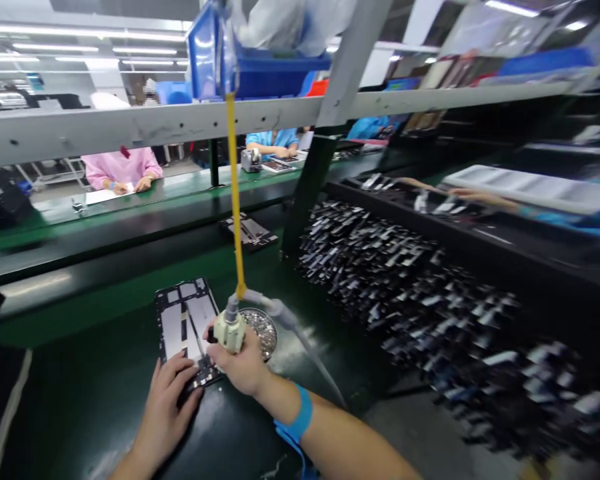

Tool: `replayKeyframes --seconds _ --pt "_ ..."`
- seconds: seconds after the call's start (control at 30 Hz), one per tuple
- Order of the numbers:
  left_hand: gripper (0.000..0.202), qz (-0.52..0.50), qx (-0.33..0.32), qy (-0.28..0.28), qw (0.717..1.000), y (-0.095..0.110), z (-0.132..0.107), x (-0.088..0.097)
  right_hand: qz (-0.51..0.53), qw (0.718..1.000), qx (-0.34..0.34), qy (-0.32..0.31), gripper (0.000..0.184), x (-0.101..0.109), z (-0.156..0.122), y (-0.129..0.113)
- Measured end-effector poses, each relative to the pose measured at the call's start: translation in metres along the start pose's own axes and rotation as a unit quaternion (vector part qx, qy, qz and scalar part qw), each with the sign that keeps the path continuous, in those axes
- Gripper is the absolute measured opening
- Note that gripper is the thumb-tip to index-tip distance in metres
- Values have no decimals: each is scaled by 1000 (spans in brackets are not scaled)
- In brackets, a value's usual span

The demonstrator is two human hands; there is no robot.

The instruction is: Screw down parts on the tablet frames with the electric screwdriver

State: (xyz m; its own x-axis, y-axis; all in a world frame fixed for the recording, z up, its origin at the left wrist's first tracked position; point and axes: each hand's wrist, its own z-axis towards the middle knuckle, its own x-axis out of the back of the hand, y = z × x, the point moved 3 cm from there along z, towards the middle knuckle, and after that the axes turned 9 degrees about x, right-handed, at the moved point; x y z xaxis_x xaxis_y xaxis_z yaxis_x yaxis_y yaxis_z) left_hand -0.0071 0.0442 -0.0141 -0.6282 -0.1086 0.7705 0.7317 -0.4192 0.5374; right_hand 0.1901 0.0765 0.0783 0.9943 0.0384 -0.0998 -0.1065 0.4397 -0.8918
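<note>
My right hand is wrapped round a cream-coloured electric screwdriver, which hangs from a yellow strap and has a grey cable trailing right. Its tip is hidden behind the hand, over the right edge of an opened tablet with pale battery panels and a black frame. My left hand lies on the tablet's near left end, fingers spread. Just beyond my right hand, a round dish holds many small shiny screws.
Another opened device lies farther back on the dark green bench. To the right is a rack packed with dark and silvery parts. A metal shelf rail crosses above, carrying a blue bin. Other people sit opposite.
</note>
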Motion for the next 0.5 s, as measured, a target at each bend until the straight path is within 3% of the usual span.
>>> replayKeyframes --seconds 0.5 --pt "30 3 -36 36 999 -13 -3 -6 31 999 -19 13 25 1 -2 1"
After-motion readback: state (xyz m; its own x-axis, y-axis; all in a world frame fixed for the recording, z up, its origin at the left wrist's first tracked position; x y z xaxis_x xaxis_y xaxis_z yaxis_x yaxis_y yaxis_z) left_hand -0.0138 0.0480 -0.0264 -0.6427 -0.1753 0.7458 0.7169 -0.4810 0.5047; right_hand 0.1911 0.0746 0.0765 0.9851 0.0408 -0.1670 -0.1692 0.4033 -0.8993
